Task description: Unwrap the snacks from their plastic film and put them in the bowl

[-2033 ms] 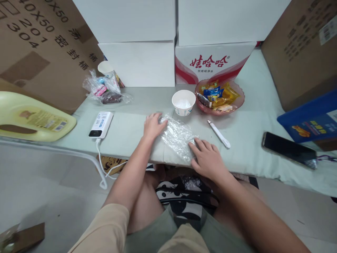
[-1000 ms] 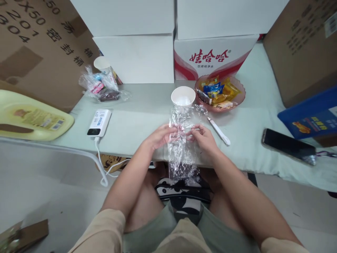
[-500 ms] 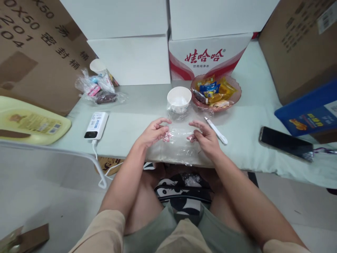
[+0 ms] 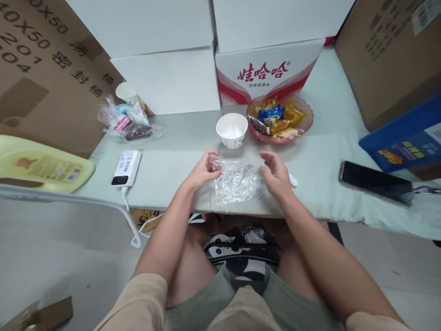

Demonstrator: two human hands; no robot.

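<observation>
A crumpled sheet of clear plastic wrap (image 4: 237, 184) is at the table's front edge, between my hands. My left hand (image 4: 204, 171) has its left edge between curled fingers and thumb; some fingertips show through the film. To the right, my right hand (image 4: 276, 174) has its fingers apart and holds nothing, a little away from the wrap. Just beyond the hands stands a white paper bowl (image 4: 232, 130) with a blue print. Under my right hand lies a white utensil (image 4: 293, 180), mostly hidden.
A pink glass bowl (image 4: 308, 125) of packaged snacks stands behind right. At left are a power bank (image 4: 127, 168) with a cable, a bag of snacks (image 4: 129, 120) and a yellow bottle (image 4: 48, 165). A phone (image 4: 375, 183) lies right. Boxes (image 4: 265, 76) line the back.
The wrap has gone from stretched between both hands and near the bowl to a crumpled sheet. My right hand has moved right, away from it, and now covers most of the white utensil.
</observation>
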